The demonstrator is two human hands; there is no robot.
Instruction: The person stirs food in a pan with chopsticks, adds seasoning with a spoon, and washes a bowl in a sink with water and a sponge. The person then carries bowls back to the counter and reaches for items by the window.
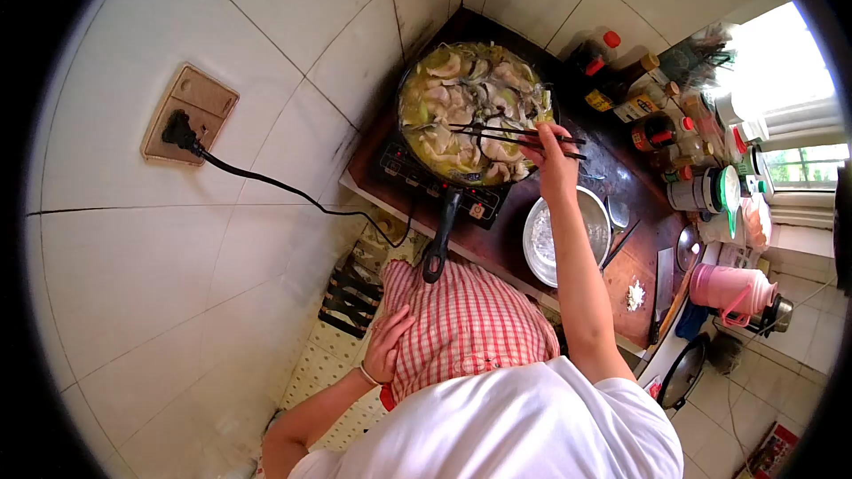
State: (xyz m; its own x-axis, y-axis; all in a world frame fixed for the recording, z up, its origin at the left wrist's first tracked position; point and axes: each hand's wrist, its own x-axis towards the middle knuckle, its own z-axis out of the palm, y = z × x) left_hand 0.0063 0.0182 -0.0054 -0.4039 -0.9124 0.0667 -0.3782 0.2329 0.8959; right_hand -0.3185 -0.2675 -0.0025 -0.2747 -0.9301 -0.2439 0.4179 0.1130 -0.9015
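Observation:
My right hand (555,158) is closed around a pair of dark chopsticks (497,132), whose tips reach into the food in the pan. The frying pan (406,144) is filled with pale slices (453,98), likely fish or meat, in yellowish broth with green pieces. It stands on a black induction cooker (413,164), its black handle (441,239) pointing toward me. My left hand (388,343) lies flat against the red checked apron (470,310) at my waist, holding nothing.
A metal bowl (541,244) sits right of the pan. Beyond it are a cutting board (626,279) with chopped white bits (635,295) and a cleaver (664,284). Sauce bottles (621,80) line the wall. A black cord (266,179) runs from the socket (191,113).

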